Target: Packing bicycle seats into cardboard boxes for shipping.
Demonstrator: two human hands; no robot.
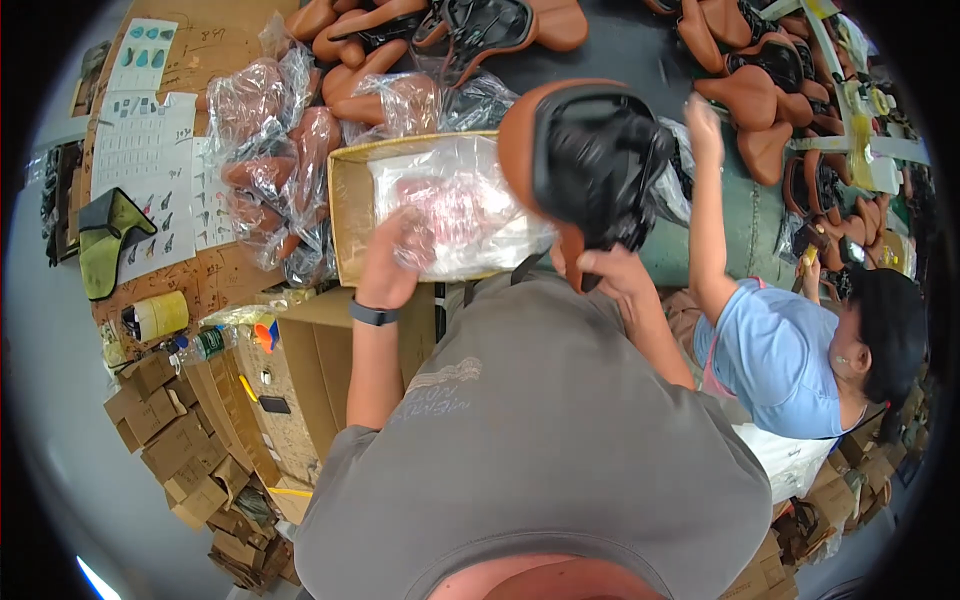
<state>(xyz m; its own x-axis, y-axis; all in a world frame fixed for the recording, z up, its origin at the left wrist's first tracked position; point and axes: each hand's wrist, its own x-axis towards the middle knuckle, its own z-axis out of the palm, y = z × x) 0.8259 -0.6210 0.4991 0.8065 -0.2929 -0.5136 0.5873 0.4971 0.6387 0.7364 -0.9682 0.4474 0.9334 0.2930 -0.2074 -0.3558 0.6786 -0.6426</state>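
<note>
My right hand point(618, 272) grips a brown bicycle saddle point(525, 150) by its narrow nose. The saddle is raised with its black underside facing me, and it is slightly blurred. My left hand point(397, 255), with a dark band on the wrist, is over the left part of an open cardboard box point(350, 225). Its fingers are smeared and touch or hover over clear plastic, so their grip does not show. Inside the box lie white sheeting point(480, 240) and clear plastic with something reddish beneath it.
Plastic-wrapped brown saddles point(255, 100) lie left of the box; bare ones point(480, 35) lie beyond. A co-worker in a blue top point(775, 350) stretches an arm beside my saddle, toward more saddles point(745, 100). A large open carton point(330, 350) stands below my left forearm.
</note>
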